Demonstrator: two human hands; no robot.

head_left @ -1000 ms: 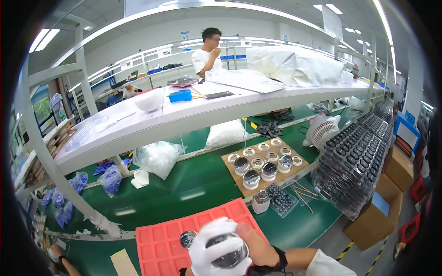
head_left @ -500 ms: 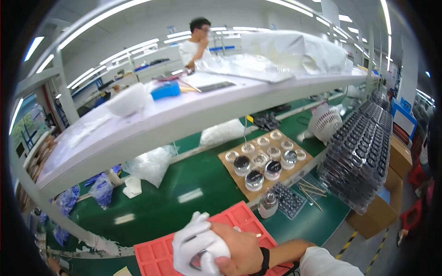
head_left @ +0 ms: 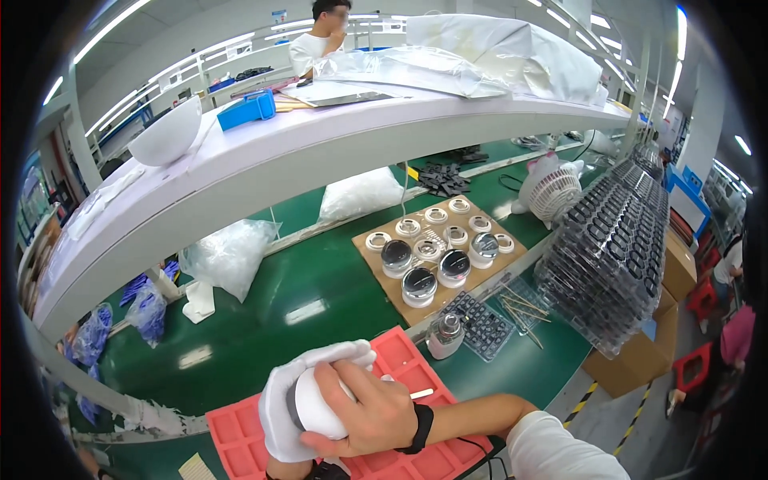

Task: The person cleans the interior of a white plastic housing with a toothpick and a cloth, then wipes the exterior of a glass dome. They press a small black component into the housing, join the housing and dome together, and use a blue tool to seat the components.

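Head view: I saw both hands meet low in the frame, over the red tray [head_left: 400, 352].
Landmark: I took the red tray on the green worktop [head_left: 320, 296] as my reference.
Round white part [head_left: 316, 404]: it sat above the tray's near-left portion, clasped between the two hands, not resting on the tray as far as I could tell.
Left hand [head_left: 280, 400]: white-gloved, its fingers were curled round the part's left and far side, closed on it.
Right hand [head_left: 372, 412]: bare, with a black wristband, its fingers were wrapped over the part's right and top, closed on it.
Key relation: the part lay directly inside both grips, the left hand to its left and the right hand to its right; neither was nearer. I could not tell its long axis, as the hands covered most of it.
Cardboard sheet [head_left: 512, 256]: beyond the tray, to its far right, it carried similar round parts.
Small bottle [head_left: 446, 334]: it stood just beyond the tray's right corner.
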